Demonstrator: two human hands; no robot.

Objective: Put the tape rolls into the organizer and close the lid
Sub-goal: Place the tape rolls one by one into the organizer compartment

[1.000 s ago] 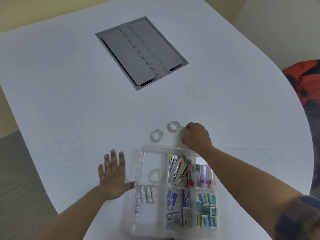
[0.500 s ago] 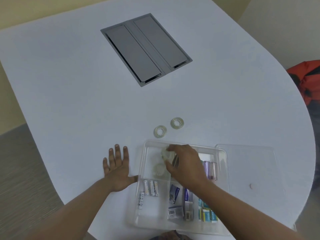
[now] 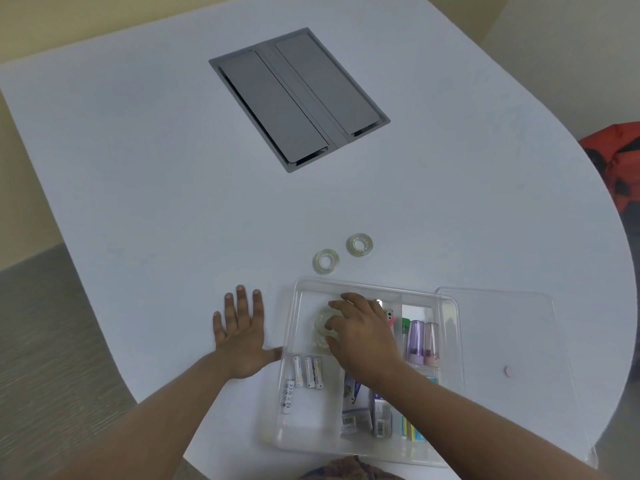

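A clear plastic organizer (image 3: 450, 306) lies open on the white table, its clear lid (image 3: 498, 327) folded out to the right. My right hand (image 3: 360, 334) is inside the top-left compartment, fingers closed on a clear tape roll (image 3: 322, 322) that rests on another roll (image 3: 321, 342) below it. Two more clear tape rolls (image 3: 326, 260) (image 3: 359, 244) lie on the table just beyond the organizer's far edge. My left hand (image 3: 239, 337) lies flat and spread on the table, its thumb against the organizer's left wall.
Batteries (image 3: 307, 372), purple-capped items (image 3: 422, 337) and small boxes fill other compartments. A grey cable hatch (image 3: 298, 98) is set into the table (image 3: 138, 168) farther away. The table's curved edge runs close on the left and right. A red-orange object (image 3: 620, 168) sits off the table at right.
My right hand took a tape roll from the table beyond the organizer, carried it back and lowered it into the top-left compartment. My left hand stayed flat beside the organizer.
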